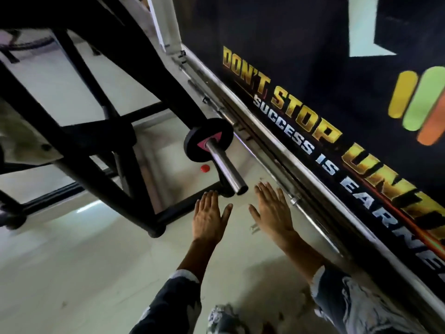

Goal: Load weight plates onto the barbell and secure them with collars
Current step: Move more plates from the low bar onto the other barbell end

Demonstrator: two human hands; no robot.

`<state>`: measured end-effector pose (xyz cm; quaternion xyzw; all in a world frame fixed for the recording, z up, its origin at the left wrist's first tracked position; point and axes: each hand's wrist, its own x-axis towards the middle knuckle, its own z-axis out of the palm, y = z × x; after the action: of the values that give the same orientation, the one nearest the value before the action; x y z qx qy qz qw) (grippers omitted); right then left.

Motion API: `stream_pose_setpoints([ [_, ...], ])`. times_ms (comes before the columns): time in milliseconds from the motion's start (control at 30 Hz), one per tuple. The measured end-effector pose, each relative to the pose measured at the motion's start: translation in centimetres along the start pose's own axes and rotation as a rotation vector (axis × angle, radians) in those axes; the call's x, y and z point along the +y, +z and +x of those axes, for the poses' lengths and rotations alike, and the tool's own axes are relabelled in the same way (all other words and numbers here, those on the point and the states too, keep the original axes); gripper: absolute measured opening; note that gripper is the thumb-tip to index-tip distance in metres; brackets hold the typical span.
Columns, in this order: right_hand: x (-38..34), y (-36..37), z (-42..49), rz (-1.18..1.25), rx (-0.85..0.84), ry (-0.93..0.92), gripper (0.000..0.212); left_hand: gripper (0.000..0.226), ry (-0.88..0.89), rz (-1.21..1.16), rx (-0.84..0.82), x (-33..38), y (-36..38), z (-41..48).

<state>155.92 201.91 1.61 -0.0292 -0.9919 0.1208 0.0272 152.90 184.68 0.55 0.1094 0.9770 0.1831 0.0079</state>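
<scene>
The black rack frame [79, 97] fills the left of the room, a dark banner wall [313, 75] runs along the right, and pale floor [84, 261] lies between them. From the rack the barbell sleeve [225, 168] juts out bare and shiny, with one small black weight plate [207, 138] already slid on near the inner end. No collar shows on the sleeve, so by my reckoning the loading has begun but more plates and the locking are left. A small red cap [205, 168] lies on the floor below. The left hand [208, 216] and right hand [273, 213] hover flat, fingers spread and holding nothing, just short of the sleeve's open tip, one on each side.
</scene>
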Motion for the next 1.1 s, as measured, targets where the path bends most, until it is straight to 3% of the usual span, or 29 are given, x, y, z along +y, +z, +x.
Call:
stream_pose_setpoints([
  [167, 0.8, 2.9, 12.6, 0.032, 0.000, 0.010, 0.061, 0.065, -0.120, -0.056, 0.021, -3.0, 3.8, 11.0],
  [300, 1.3, 6.5, 22.0, 0.202, 0.035, 0.106, 0.074, 0.071, -0.351, -0.283, 0.170, -6.2, 7.9, 19.1],
  [400, 1.8, 9.6, 28.1, 0.459, 0.050, 0.092, 0.085, 0.074, -0.443, -0.577, 0.315, -7.9, 10.2, 24.1],
  [533, 2.5, 12.9, 33.8, 0.817, 0.093, 0.058, 0.081, 0.067, -0.375, -0.912, 0.459, -10.8, 11.1, 27.8],
  [633, 3.6, 14.6, 36.5, 1.010, 0.166, -0.009, 0.049, 0.039, -0.221, -0.939, 0.522, -13.6, 10.7, 29.3],
  [700, 4.1, 15.4, 37.7, 1.107, 0.190, -0.032, 0.032, 0.034, -0.139, -0.955, 0.551, -14.0, 10.8, 30.1],
  [733, 4.2, 15.9, 38.1, 1.164, 0.204, -0.035, 0.034, 0.038, -0.124, -0.970, 0.567, -13.6, 10.8, 30.3],
  [867, 3.4, 17.4, 38.5, 1.266, 0.365, -0.036, 0.085, 0.036, -0.085, -1.030, 0.732, -12.3, 11.6, 30.9],
  [1100, 4.0, 17.7, 35.6, 1.163, 0.572, -0.069, 0.087, 0.017, -0.094, -1.116, 0.831, -11.5, 13.0, 28.8],
])
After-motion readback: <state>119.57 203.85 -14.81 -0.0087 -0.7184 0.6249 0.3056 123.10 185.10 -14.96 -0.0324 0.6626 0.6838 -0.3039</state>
